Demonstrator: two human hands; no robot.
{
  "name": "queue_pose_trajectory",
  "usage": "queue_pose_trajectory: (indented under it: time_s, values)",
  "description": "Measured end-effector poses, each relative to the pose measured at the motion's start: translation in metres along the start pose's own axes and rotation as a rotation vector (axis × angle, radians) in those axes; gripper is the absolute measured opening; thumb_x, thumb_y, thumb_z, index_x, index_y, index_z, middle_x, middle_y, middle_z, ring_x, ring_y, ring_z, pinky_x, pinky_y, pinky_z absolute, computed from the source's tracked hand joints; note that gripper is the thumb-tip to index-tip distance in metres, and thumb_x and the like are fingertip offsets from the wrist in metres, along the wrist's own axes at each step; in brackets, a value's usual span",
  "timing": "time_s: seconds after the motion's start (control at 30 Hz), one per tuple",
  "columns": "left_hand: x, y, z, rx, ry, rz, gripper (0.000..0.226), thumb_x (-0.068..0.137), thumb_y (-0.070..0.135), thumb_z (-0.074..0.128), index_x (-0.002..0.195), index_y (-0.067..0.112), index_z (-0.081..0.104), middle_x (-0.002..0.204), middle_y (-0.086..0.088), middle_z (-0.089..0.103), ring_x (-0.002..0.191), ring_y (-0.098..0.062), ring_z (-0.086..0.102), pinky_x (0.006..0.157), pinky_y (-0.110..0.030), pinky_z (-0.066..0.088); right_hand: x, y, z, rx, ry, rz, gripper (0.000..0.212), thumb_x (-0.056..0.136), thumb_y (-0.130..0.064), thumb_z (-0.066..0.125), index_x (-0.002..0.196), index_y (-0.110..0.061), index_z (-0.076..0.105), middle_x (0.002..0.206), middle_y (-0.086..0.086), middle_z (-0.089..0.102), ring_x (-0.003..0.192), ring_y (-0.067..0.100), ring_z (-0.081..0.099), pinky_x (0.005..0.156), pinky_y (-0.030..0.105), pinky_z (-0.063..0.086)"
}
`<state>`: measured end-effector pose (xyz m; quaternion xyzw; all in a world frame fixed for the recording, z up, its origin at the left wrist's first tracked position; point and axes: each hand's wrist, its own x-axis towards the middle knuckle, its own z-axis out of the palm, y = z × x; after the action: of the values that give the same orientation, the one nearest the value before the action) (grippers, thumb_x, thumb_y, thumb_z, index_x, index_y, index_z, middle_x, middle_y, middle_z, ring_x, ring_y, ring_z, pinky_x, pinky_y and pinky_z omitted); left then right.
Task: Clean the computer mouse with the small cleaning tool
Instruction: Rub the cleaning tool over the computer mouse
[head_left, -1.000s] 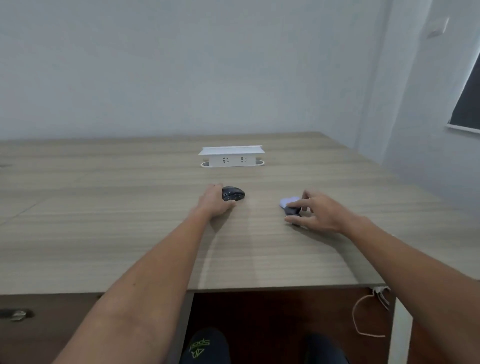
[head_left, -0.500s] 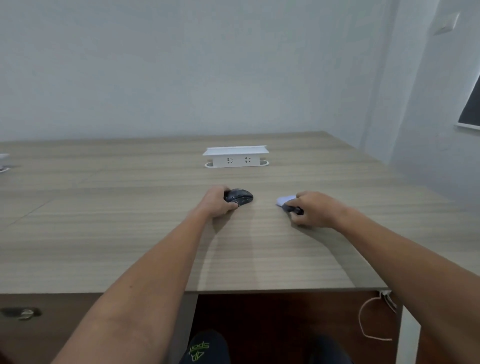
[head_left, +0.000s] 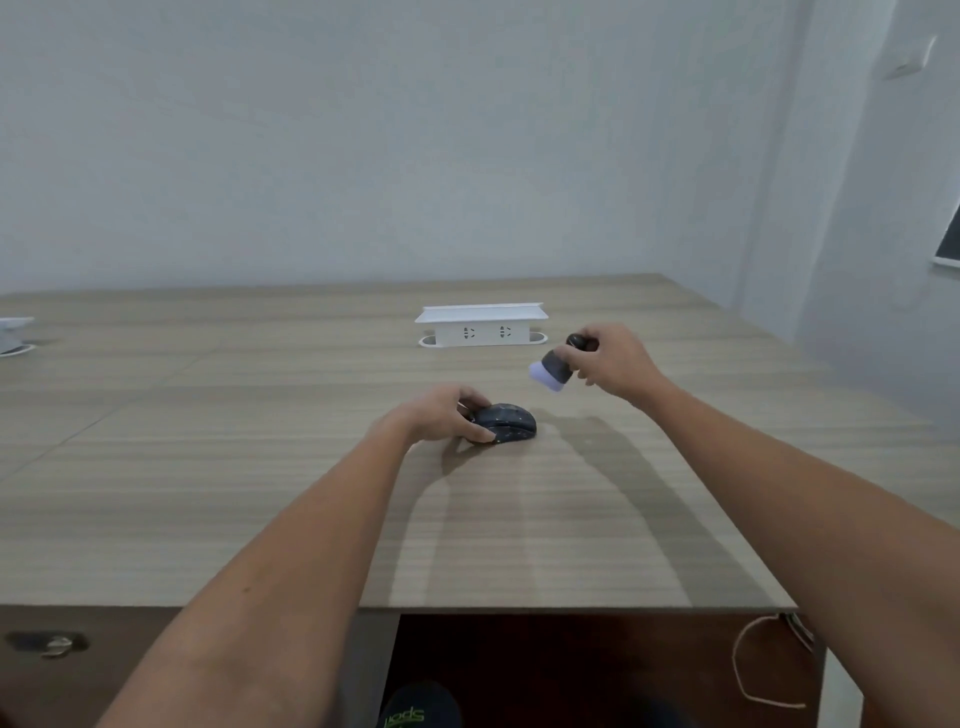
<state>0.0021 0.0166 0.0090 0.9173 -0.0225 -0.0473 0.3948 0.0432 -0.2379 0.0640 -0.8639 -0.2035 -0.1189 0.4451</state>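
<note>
Two hands, left (head_left: 434, 413) gripping mouse (head_left: 506, 422), right (head_left: 613, 361) raising brush (head_left: 553, 366)

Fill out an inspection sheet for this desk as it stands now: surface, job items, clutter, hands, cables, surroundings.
Surface: wooden desk, bare woodgrain, no spills seen.
Job's things: dark computer mouse flat on the desk; cleaning tool with a pale head, held in the air to the mouse's right, not touching it.
Clutter: white socket box behind the mouse; part of a white object at the left edge.
Hands: left hand grips the mouse; right hand grips the tool.
Cables: white cord looping below the desk's right corner.
Surroundings: plain pale walls; wall switch upper right.
</note>
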Motion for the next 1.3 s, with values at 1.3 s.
queue_pose_trajectory:
  time_s: [1.3]
  values:
    - [0.006, 0.003, -0.006, 0.09, -0.035, 0.024, 0.043, 0.068, 0.026, 0.09, 0.107, 0.016, 0.077, 0.102, -0.006, 0.079, 0.104, -0.026, 0.072, 0.102, -0.045, 0.053, 0.017, -0.008, 0.031, -0.181, -0.225, 0.133, 0.021, 0.082, -0.006, 0.065, 0.061, -0.001, 0.063, 0.06, 0.013, 0.059, 0.054, 0.021, 0.049, 0.046, 0.023, 0.043]
